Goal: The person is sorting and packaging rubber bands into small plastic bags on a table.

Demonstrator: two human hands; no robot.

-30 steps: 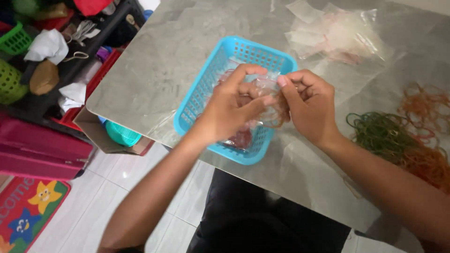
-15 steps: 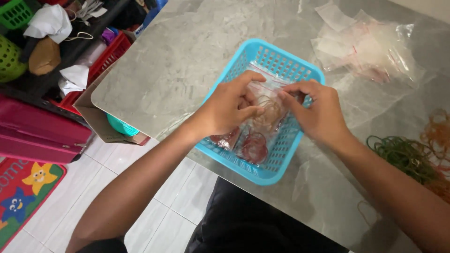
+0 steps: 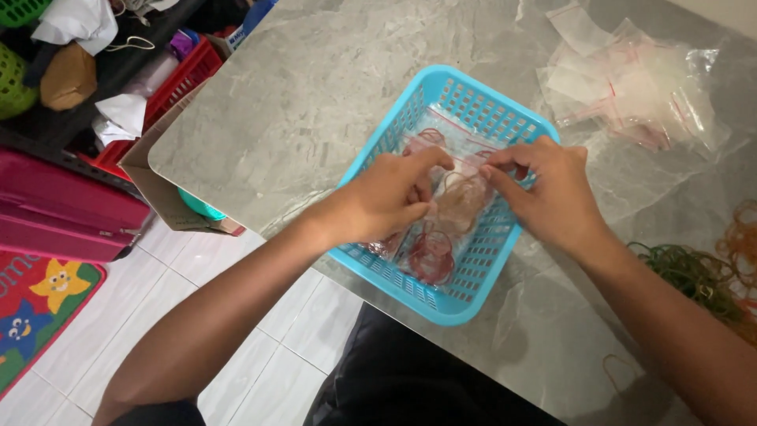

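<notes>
A light blue plastic basket (image 3: 394, 134) sits on a grey marble table (image 3: 315, 87). Inside it lie small clear zip bags (image 3: 432, 248) filled with red and brown rubber bands. My left hand (image 3: 390, 197) and my right hand (image 3: 548, 193) are both over the basket, and their fingertips pinch the top edge of one clear bag of brownish rubber bands (image 3: 461, 201). The bag rests on the others in the basket.
A heap of unfilled clear zip bags (image 3: 631, 79) lies at the table's far right. Loose green rubber bands (image 3: 698, 276) and orange rubber bands (image 3: 741, 233) lie at the right edge. Left of the table stand a red crate (image 3: 169, 83), a cardboard box (image 3: 169, 197) and a pink case (image 3: 63, 213).
The view has shifted, so the basket sits lower and more central. Both hands stay on the bag, which now lies lower in the basket.
</notes>
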